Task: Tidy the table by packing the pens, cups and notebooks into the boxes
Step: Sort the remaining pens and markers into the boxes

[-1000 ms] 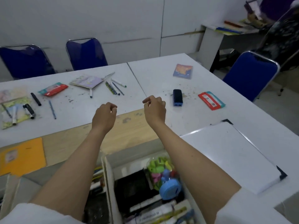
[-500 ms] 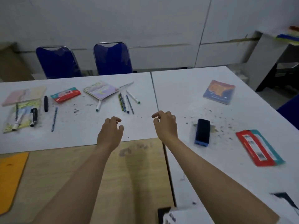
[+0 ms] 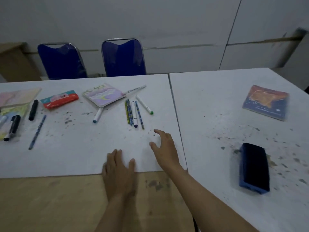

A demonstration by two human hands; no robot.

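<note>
At the far left edge of the white table point(image 3: 70, 153), a pale pink notebook point(image 3: 18, 97) and a yellowish sheet point(image 3: 14, 111) are cut off by the frame, with a black marker point(image 3: 13, 127) lying on the sheet and a second black marker point(image 3: 33, 110) just right of it. A blue patterned pencil point(image 3: 37, 132) lies right of those markers, nearer the table's front edge. Behind it sits a red and teal pouch point(image 3: 59, 100); its printing is too blurred to read. Right of the pouch lies a pastel notebook point(image 3: 103, 94), with a teal-tipped white marker point(image 3: 97, 116) poking out from under its near corner and another white marker point(image 3: 134, 89) at its far corner, whose barrel print cannot be made out. Right of this notebook a row of pens and pencils point(image 3: 133, 113) lies side by side, with a green-tipped marker point(image 3: 144, 104) angled beside them. Near the table's front edge, the left hand point(image 3: 119, 173) lies flat, fingers straight and together, holding nothing. Just right of it the right hand point(image 3: 165, 149) hovers with fingers spread and relaxed, empty, short of the row of pens. Across the seam, on the neighbouring table, lies a dark blue and orange notebook point(image 3: 266, 102) with unreadable cover lettering, and nearer the front a dark blue eraser block point(image 3: 254, 166) amid scattered crumbs.
</note>
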